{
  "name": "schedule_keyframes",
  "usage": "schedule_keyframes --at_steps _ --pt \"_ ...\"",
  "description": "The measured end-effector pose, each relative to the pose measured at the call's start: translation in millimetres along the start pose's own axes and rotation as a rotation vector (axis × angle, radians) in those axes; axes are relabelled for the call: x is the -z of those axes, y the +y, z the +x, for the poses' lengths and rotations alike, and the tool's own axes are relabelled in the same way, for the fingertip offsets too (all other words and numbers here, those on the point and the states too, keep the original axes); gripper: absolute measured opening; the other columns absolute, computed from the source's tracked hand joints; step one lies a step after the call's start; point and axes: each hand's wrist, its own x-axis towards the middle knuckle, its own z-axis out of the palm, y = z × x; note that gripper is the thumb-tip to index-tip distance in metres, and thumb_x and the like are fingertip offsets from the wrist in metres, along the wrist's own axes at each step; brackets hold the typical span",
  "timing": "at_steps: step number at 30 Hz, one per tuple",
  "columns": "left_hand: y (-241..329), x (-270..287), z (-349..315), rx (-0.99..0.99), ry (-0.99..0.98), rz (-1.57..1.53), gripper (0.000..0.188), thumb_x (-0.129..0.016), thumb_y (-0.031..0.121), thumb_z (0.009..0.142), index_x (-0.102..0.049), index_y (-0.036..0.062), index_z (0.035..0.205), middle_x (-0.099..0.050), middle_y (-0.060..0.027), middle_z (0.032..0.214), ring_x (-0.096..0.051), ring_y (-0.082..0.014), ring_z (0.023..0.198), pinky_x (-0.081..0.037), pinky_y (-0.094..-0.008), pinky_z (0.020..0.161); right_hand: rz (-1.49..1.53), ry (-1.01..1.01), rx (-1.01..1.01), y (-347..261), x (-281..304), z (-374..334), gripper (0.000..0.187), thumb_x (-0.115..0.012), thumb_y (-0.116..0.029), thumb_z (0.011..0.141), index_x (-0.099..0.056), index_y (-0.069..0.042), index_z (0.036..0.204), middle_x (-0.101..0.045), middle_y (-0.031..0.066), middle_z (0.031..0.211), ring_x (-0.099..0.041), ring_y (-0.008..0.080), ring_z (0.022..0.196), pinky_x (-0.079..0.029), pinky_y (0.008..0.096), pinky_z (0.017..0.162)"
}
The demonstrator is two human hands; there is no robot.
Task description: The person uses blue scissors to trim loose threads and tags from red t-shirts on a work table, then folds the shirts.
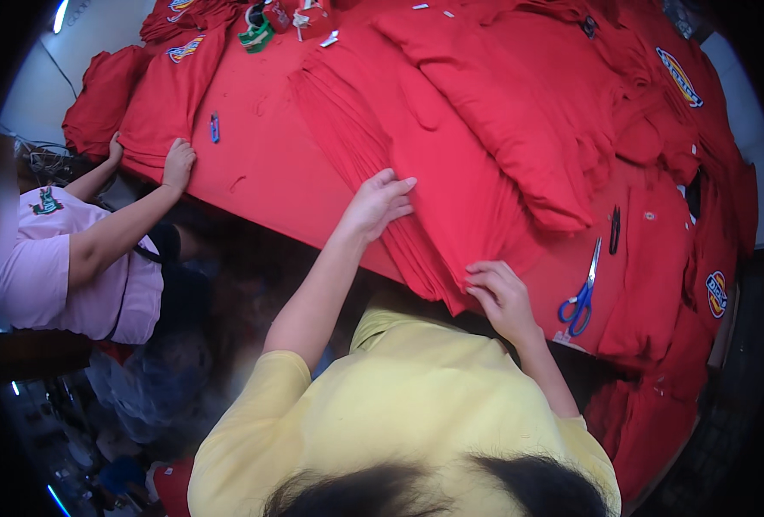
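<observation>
A stack of folded red garments [438, 185] slants across the table, its lower end hanging at the near edge. My left hand [382, 205] rests at the stack's left side, its fingers apart and lightly bent over the layered folds. At the lower end, my right hand [501, 297] pinches the corner of the top red garment between thumb and fingers. Beside it on the right lie scissors [582, 302] with blue handles, blades pointing away. Small black thread snips [614, 231] sit just beyond them.
A red-covered table [261, 172] bears more piles of red garments [649, 267] at right and behind. A blue cutter [215, 127] and a green tape dispenser [255, 33] lie farther off. At left, a co-worker in pink [98, 258] handles a red garment [175, 95].
</observation>
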Motion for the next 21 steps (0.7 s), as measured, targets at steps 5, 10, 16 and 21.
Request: schedule_keyframes --at_steps 5,10,16,21 --pt "13.2 29.0 58.1 -0.080 -0.062 -0.502 0.032 -0.051 0.017 0.094 -0.046 0.0052 0.123 -0.054 -0.0121 0.127 -0.053 -0.0268 0.116 -0.038 -0.0405 0.103 0.055 -0.027 -0.176 -6.7 28.2 -8.9 0.010 -0.066 -0.002 0.078 -0.061 0.001 0.085 -0.062 0.0124 0.094 -0.063 0.0280 0.085 -0.050 0.0324 0.073" --pt "86.1 75.3 117.2 -0.285 -0.048 -0.671 0.043 -0.040 0.032 0.098 -0.043 0.0043 0.131 -0.047 -0.0132 0.137 -0.043 -0.0293 0.129 -0.028 -0.0447 0.112 0.068 -0.067 -0.326 4.8 21.2 -7.6 0.011 -0.066 0.001 0.075 -0.060 0.002 0.084 -0.060 0.0121 0.094 -0.062 0.0266 0.090 -0.048 0.0333 0.077" --pt "143.1 126.6 149.9 -0.396 0.077 -0.633 0.055 -0.032 0.040 0.100 -0.033 0.0021 0.139 -0.035 -0.0138 0.147 -0.033 -0.0316 0.135 -0.023 -0.0474 0.114 0.141 -0.092 -0.331 2.3 24.4 1.9 0.009 -0.066 -0.002 0.077 -0.061 0.002 0.083 -0.060 0.0127 0.092 -0.061 0.0254 0.087 -0.048 0.0328 0.078" --pt "146.3 141.2 150.6 -0.330 0.128 -0.573 0.057 -0.035 0.042 0.099 -0.032 0.0015 0.140 -0.035 -0.0129 0.147 -0.032 -0.0313 0.136 -0.023 -0.0464 0.113 -0.405 0.395 -0.622 14.6 60.1 -37.8 0.011 -0.061 -0.009 0.085 -0.061 0.000 0.092 -0.058 0.0158 0.093 -0.059 0.0324 0.086 -0.047 0.0379 0.078"
